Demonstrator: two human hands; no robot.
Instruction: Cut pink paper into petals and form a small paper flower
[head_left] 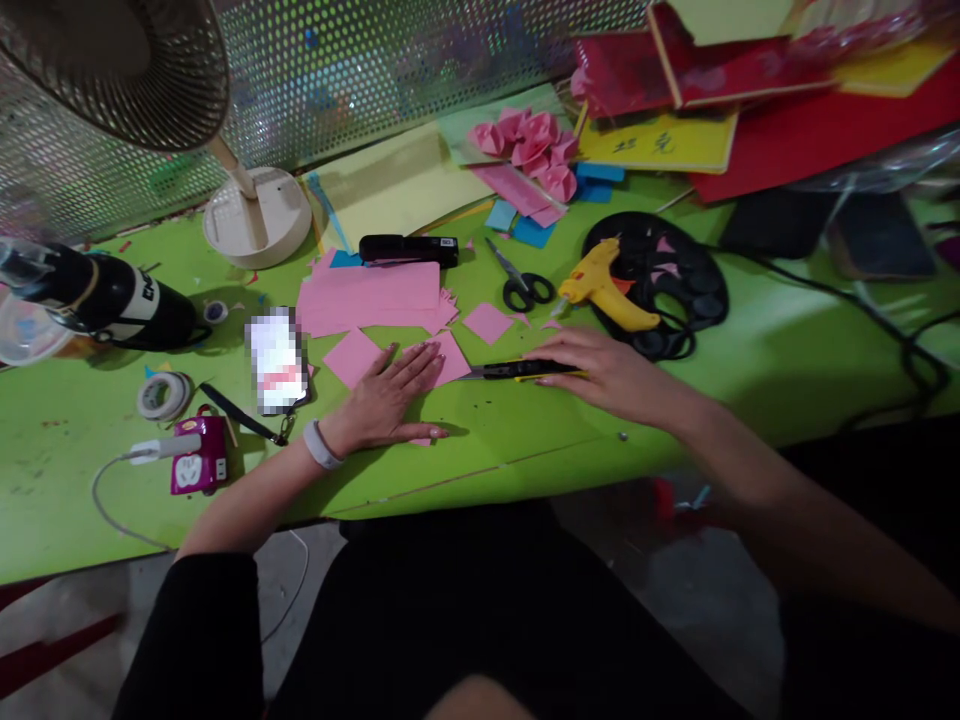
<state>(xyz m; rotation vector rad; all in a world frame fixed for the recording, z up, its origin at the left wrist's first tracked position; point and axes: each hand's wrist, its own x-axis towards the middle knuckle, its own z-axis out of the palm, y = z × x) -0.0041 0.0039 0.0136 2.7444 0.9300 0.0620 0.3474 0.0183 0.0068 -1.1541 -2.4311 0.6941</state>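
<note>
My left hand [397, 395] lies flat with fingers spread over pink paper pieces. One pink square [451, 360] pokes out past its fingertips, and another pink piece [351, 358] shows to the left. In my right hand [600, 372] is a black and yellow utility knife [510, 369], held low on the table with its blade pointing left, close to the edge of the paper. A loose pink square [488, 322] rests just above the knife. Behind my left hand is a stack of larger pink sheets [375, 297]. The palm covers part of the paper.
Scissors [517, 283], a black stapler [409, 250] and a yellow glue gun [611, 290] on a black palette [694, 270] surround the work. Folded pink flowers [532, 145] sit behind. Leftward are a phone [277, 360], tape [163, 396], a purple socket [199, 455], a bottle [127, 300] and a fan [257, 215].
</note>
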